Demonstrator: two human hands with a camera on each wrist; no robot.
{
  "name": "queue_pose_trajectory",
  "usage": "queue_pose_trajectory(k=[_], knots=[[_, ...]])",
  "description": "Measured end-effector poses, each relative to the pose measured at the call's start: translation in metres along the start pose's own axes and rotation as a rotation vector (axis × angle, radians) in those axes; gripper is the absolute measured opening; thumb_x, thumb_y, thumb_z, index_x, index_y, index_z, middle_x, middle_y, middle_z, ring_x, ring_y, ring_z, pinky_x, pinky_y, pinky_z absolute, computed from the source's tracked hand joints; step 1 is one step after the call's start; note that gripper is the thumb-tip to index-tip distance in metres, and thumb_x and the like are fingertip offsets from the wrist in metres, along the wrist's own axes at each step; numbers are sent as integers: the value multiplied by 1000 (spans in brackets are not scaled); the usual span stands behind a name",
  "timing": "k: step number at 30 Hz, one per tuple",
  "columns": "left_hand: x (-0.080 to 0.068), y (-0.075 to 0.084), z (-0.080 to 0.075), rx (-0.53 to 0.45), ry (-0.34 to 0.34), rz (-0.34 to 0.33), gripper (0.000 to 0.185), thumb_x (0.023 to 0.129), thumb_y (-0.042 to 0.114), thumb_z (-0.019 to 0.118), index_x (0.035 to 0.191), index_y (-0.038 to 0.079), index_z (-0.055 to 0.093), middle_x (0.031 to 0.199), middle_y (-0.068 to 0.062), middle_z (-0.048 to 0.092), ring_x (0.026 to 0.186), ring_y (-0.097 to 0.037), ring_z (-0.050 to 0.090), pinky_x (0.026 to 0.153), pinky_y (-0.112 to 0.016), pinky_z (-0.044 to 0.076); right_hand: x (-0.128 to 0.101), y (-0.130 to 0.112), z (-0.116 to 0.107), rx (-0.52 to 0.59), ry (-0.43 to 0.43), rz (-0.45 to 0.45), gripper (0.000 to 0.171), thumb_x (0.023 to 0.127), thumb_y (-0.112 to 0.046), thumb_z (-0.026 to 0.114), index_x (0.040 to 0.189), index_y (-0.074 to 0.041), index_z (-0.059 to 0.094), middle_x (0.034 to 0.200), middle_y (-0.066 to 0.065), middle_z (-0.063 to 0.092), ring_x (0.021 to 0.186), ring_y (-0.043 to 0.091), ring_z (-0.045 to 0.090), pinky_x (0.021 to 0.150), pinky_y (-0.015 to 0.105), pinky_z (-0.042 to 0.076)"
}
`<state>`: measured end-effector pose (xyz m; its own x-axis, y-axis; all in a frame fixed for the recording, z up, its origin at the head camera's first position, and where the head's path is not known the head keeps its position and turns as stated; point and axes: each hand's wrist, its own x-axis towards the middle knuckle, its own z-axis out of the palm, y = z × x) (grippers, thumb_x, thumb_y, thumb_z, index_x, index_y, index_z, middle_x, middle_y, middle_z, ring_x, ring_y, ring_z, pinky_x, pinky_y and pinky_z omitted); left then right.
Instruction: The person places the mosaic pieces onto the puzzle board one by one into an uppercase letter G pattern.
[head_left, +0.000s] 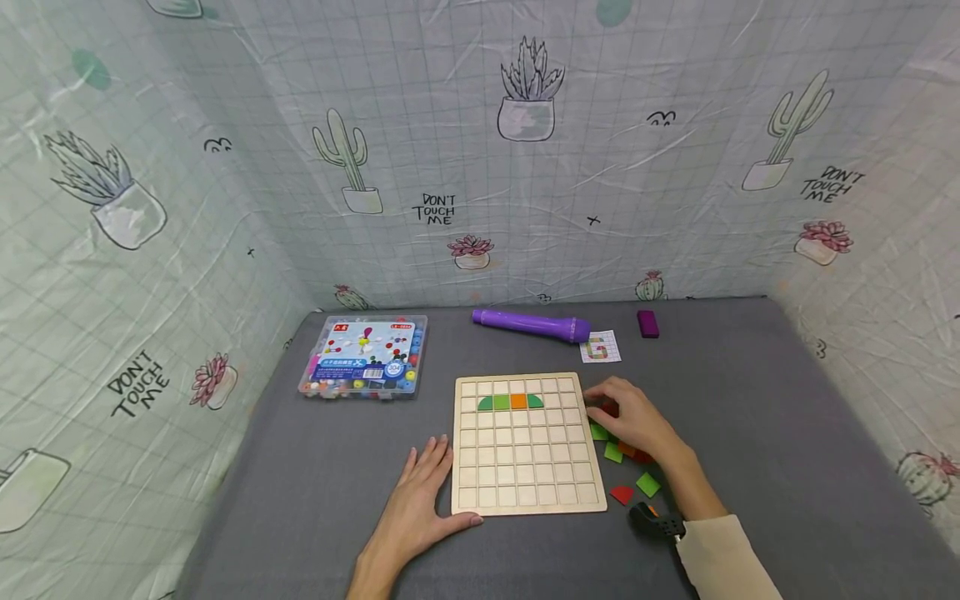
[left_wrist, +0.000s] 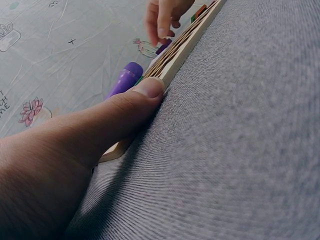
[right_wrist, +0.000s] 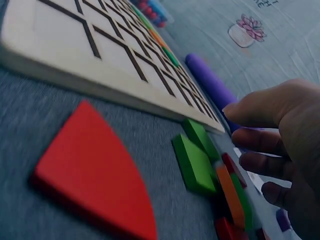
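Note:
A wooden grid board (head_left: pixel 525 467) lies flat on the grey cloth. One upper row holds a green quarter-round tile (head_left: pixel 486 404), a light green square tile (head_left: pixel 502 402), an orange square tile (head_left: pixel 518 402) and another green quarter-round. My left hand (head_left: pixel 420 500) rests at the board's lower left corner, thumb on its front edge, fingers extended along the left side. Over the loose tiles right of the board hovers my right hand (head_left: pixel 636 418), fingers loosely bent; the right wrist view shows nothing between them. Nearby lie a red quarter-round tile (right_wrist: pixel 95 175), green square tiles (right_wrist: pixel 194 165) and an orange tile (right_wrist: pixel 231 197).
Behind the board lies a purple tube with a wider end (head_left: pixel 532 324), touching a small pattern card (head_left: pixel 600 347). A dark purple block (head_left: pixel 648 324) is farther right. At the back left sits a clear plastic box (head_left: pixel 363 357) of coloured beads. Printed cloth walls surround the table.

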<state>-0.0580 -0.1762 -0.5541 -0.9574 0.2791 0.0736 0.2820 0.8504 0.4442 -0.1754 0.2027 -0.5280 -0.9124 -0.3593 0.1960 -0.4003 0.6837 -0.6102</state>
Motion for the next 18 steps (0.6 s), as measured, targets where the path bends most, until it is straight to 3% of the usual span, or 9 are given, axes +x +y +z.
queue_pose_trajectory(k=[10, 18], knots=[[0, 1, -2, 2, -4, 2, 112, 74, 81, 64, 155, 10, 38, 165, -6, 30, 155, -23, 23, 129, -41, 10, -22, 11, -5, -50, -33, 2, 21, 87, -21, 78, 107, -15, 76, 105, 0, 66, 102, 25, 58, 94, 55, 47], [0, 1, -2, 1, -6, 0, 112, 73, 81, 64, 155, 10, 39, 165, -6, 31, 155, -24, 24, 129, -41, 10, -31, 13, -6, -66, -27, -34, 21, 83, -24, 82, 102, -16, 80, 98, -5, 62, 93, 17, 52, 83, 41, 42]])
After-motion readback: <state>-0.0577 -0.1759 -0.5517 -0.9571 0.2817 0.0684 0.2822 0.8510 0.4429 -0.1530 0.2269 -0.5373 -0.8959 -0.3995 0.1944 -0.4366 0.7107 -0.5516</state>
